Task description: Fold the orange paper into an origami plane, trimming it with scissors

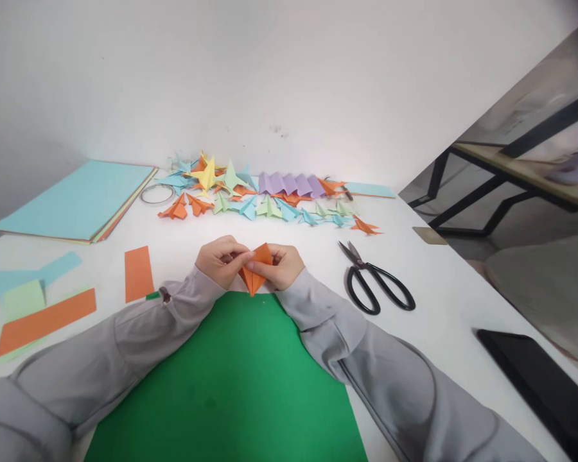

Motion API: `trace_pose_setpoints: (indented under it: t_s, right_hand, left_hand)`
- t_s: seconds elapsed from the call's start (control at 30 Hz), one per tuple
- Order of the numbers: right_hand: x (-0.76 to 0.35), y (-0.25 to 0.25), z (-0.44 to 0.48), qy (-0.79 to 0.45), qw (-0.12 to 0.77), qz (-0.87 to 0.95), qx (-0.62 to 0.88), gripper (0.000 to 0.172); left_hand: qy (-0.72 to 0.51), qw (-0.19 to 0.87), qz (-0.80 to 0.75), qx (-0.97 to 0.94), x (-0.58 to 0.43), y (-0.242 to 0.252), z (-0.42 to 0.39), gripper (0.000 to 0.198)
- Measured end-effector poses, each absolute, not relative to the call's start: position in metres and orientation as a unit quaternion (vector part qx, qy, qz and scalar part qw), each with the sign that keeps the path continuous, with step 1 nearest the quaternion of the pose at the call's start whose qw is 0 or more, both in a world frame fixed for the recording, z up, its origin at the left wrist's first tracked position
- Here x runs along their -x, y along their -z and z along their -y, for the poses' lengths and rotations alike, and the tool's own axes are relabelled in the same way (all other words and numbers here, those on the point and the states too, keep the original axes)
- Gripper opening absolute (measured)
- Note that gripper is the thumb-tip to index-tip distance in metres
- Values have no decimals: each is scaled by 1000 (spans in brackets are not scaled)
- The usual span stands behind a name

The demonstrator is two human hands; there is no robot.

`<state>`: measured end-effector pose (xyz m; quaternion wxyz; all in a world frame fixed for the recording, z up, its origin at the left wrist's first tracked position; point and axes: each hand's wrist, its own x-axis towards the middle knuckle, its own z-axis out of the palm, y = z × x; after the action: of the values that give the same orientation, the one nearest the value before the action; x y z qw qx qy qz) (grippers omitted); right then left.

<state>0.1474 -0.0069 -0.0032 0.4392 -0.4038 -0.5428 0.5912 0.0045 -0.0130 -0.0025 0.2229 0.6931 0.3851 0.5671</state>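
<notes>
With your left hand [223,261] and right hand [286,266] pinching the small orange folded-paper diamond [253,282], align its six-o'clock point while creasing.

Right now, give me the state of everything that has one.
Small orange paper piece: folded, pinched
Left hand: pinching it
Right hand: pinching it
Black-handled metal scissors: blades apart
Purple paper strip: pleated
Multicoloured paper figures: folded
Large green rectangular sheet: flat
Black rectangular device: screen dark
Blue-topped rectangular paper stack: flat
</notes>
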Motion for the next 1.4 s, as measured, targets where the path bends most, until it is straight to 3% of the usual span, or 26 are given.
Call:
trace_pose_setpoints:
  t_s: [0.4,0.87,1.17,1.4]
  right_hand:
    - [-146,-6,15,-596,338,593,422,20]
    - [-148,11,2,-603,487,502,383,36]
    - [-152,7,0,-624,482,492,370,49]
    - [-154,4,-2,-633,473,479,382,32]
  left_hand:
    - [-583,190,-357,-705,-5,-5,15,11]
    - [-575,454,-346,-586,-4,0,13,12]
    - [-581,451,-392,-553,-3,-4,11,9]
    - [-606,445,-435,-496,-4,-3,13,8]
